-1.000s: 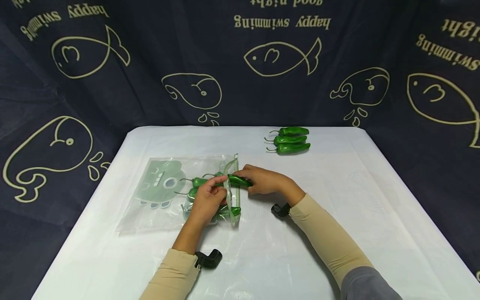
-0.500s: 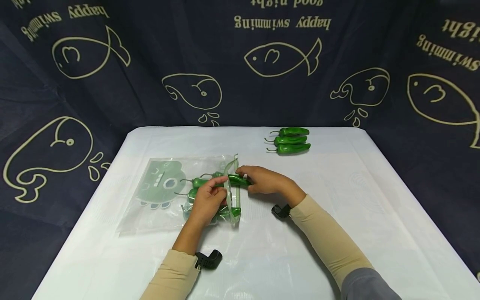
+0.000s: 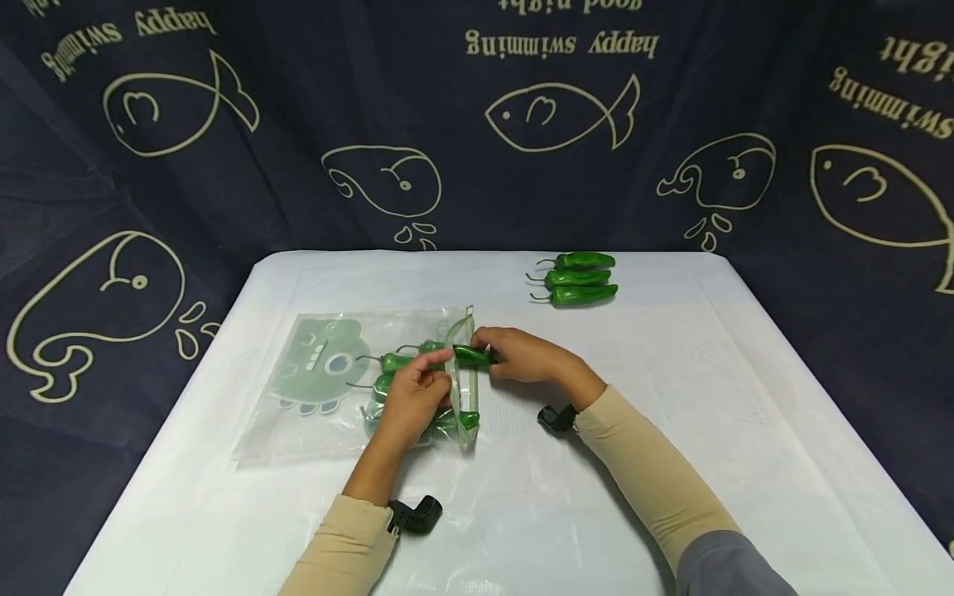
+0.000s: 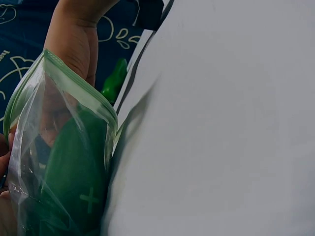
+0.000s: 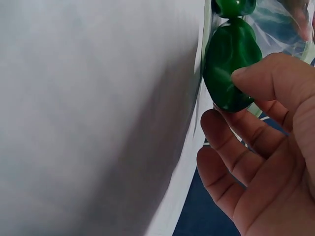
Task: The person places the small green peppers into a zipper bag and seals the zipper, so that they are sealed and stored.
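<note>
A clear zip bag (image 3: 283,430) with a green monster print lies on the white table, its mouth facing right. Inside, several green chili peppers (image 3: 392,362) point their stems left. My left hand (image 3: 412,406) holds the bag's mouth edge apart; only a bit of its fingers shows in the left wrist view, beside the green zip strip (image 4: 81,78). At the mouth, my right hand (image 3: 522,356) holds one pepper (image 5: 229,64) by its tip end, thumb on top. That pepper's front part is within the bag. Another pepper's tip (image 3: 469,420) shows at the near corner of the mouth.
Three more green peppers (image 3: 577,279) lie side by side near the table's back edge, right of the middle. A dark blue curtain (image 3: 477,190) with fish and whale drawings hangs behind the table (image 3: 596,513). Each wrist wears a black camera (image 3: 416,515).
My right hand has edged slightly left with the pepper, which sits a little farther into the bag. The left hand and the bag have stayed put.
</note>
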Available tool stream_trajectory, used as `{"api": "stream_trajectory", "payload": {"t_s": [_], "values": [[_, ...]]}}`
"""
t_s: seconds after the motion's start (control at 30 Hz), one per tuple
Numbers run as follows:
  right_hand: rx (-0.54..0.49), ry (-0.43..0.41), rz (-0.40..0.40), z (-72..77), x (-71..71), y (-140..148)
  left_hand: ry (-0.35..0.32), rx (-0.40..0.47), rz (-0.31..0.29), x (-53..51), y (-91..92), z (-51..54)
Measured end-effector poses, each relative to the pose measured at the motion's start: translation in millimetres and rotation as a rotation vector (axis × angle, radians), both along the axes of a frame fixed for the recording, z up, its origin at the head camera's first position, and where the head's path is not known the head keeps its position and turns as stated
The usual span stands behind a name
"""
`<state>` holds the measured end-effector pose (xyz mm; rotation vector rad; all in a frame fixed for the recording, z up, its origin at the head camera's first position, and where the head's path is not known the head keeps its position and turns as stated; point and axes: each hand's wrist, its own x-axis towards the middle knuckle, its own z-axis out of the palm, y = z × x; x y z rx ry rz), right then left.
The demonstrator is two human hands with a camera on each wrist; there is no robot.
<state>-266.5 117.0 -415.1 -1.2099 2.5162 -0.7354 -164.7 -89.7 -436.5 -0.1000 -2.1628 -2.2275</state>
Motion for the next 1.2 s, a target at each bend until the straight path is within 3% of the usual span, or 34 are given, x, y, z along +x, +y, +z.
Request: {"api": "stream_trajectory", "payload": {"t_s": [0.4,1.2], "values": [[0.053,0.002,0.008,0.3,1.1,-1.1,-0.003,-0.011,0.004,0.2,-0.2,0.5],[0.012,0.045,0.042,-1.8,-4.4,-11.0,-0.008,-0.013,0.002,-0.7,-0.2,0.4]]}}
